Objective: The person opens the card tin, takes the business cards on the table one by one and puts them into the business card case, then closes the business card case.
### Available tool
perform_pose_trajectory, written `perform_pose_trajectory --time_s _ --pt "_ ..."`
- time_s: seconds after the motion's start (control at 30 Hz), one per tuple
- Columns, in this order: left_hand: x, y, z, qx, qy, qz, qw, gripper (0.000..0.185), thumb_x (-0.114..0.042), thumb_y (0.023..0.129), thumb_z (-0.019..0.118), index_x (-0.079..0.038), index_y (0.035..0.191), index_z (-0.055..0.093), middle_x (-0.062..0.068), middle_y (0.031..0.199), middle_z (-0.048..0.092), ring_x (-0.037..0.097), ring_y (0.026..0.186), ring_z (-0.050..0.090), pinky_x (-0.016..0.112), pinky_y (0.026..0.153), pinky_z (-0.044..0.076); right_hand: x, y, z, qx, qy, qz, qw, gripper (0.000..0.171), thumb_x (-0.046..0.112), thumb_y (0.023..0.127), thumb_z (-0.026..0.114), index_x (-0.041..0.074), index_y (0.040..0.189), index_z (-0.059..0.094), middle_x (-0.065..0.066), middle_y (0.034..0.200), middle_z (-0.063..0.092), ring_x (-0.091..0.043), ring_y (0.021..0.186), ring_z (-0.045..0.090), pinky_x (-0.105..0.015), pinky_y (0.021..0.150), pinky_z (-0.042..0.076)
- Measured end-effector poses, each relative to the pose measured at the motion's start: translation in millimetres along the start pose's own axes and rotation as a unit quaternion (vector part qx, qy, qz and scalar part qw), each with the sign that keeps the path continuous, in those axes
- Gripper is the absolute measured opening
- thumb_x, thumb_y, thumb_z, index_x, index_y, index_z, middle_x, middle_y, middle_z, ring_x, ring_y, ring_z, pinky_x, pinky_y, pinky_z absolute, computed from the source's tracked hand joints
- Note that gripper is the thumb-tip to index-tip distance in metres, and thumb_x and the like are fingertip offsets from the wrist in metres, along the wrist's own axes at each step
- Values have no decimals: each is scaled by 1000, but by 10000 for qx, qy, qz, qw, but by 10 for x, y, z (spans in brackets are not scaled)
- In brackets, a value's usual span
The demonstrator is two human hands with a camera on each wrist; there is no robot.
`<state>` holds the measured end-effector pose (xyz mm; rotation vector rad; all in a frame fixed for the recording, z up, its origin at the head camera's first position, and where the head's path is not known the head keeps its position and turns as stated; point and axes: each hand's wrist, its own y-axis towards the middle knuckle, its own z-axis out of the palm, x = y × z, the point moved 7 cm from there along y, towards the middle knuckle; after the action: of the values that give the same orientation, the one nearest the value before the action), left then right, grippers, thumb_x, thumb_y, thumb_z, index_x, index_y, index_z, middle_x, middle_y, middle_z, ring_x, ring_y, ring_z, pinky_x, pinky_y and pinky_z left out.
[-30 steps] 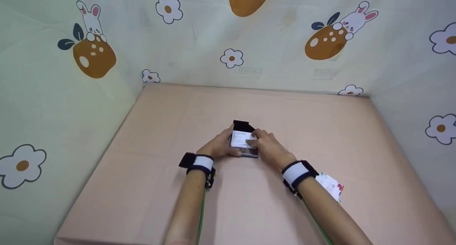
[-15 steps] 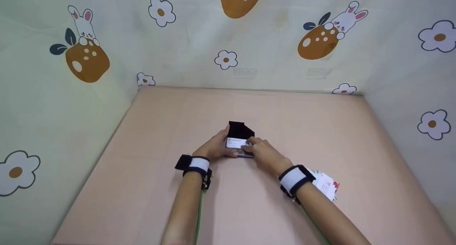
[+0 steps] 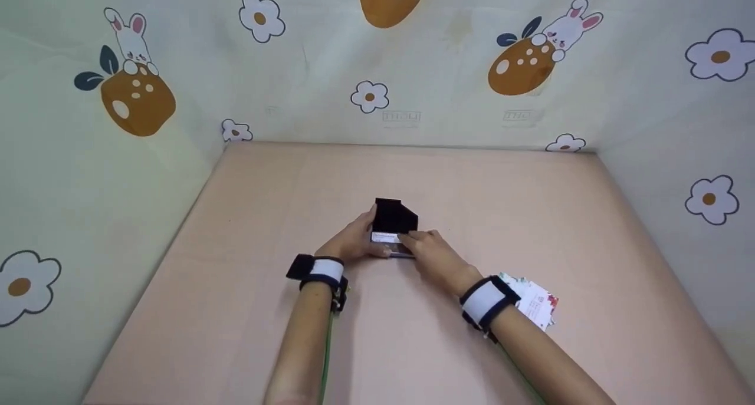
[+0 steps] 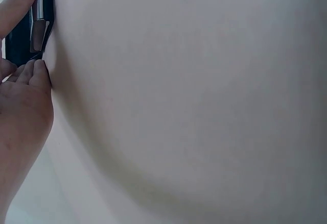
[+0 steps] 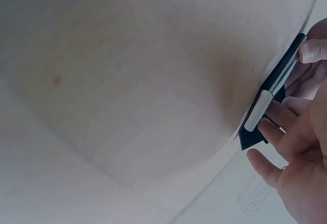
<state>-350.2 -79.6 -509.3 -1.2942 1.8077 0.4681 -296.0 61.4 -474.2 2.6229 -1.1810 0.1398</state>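
Head view: left hand (image 3: 354, 243) grips card case (image 3: 393, 217), right hand (image 3: 433, 254) seemingly pinching card (image 3: 386, 238) mid-table (image 3: 236, 275).

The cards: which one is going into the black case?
The white card under both hands, at the open black case; the other cards lie loose by the right wrist.

Bare forearms, black wrist straps (image 3: 318, 272) with white bands, thin green cables (image 3: 326, 358) beneath each arm

Small black card case (image 3: 394, 223), flap raised, white card (image 3: 386, 238) partly tucked inside, mid-table between both hands
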Motion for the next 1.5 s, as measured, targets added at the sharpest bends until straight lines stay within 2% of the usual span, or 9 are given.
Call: perform_pose_trajectory --time_s 0.17,0.27,0.4,0.6,0.83,1.0,1.13,1.27,1.5 --pt "-40 -6 -26 -57 -32 115 9999 115 -17 79 85 -11 162 7 16 167 20 31 156 17 44 129 13 48 1 -15 19 -66 -15 10000 42 -10 80 66 -4 122 64 -19 112 71 -34 104 69 -50 96 52" --pt "-31 -2 -24 -50 -53 -6 10000 115 -17 79 85 -14 162 6 14 167 20 31 156 17 44 129 14 54 -20 -24 35 23 7 10000 40 -10 80 65 -3 119 65 -17 110 71 -32 105 68 -52 97 51" --pt "5 4 -5 -14 -35 -224 9997 116 -17 79 85 -15 163 4 14 168 18 31 156 15 44 129 14 47 -59 -10 125 124 70 9998 43 -10 81 63 -3 123 63 -17 116 70 -32 112 66 -52 100 49" --pt "-11 14 12 -19 -56 -48 10000 117 -16 78 85 -13 162 5 17 167 20 32 156 17 45 128 15 76 -153 -74 -176 130 259 9994 45 -9 85 61 -3 129 60 -22 130 62 -37 125 58 -54 105 47" --pt "6 0 14 29 51 -12 10000 116 -16 79 85 -12 162 5 15 168 17 30 157 14 43 129 12 144 -374 -252 -745 -112 735 9944 50 -10 82 61 -2 132 59 -23 130 58 -38 125 56 -55 102 45" --pt "-4 12 -1 15 18 -27 10000 117 -17 78 86 -16 163 5 12 168 18 29 157 14 43 129 11 157 -529 -373 -793 -288 967 9917 54 -9 81 63 0 134 58 -20 129 58 -36 126 55 -54 102 45" --pt "2 2 -8 13 69 -187 9998 117 -21 78 86 -21 163 5 11 169 18 29 157 15 44 129 12 156 -658 -440 -782 -298 1060 9908 56 -9 81 63 -1 135 57 -20 129 57 -37 126 54 -54 103 44" --pt "11 -10 -8 55 180 -297 9994 116 -26 80 85 -20 163 3 12 169 16 29 157 13 44 129 11 126 -807 -480 -837 -348 1134 9894 55 -8 80 64 -1 134 58 -20 130 57 -37 127 54 -55 101 45" --pt "26 -4 0 74 153 -242 9996 115 -23 81 84 -21 163 3 13 169 16 30 157 12 45 129 10 23 -1109 -577 -938 -380 1313 9862 51 -2 82 71 -4 132 59 -22 129 59 -37 126 55 -55 100 46"
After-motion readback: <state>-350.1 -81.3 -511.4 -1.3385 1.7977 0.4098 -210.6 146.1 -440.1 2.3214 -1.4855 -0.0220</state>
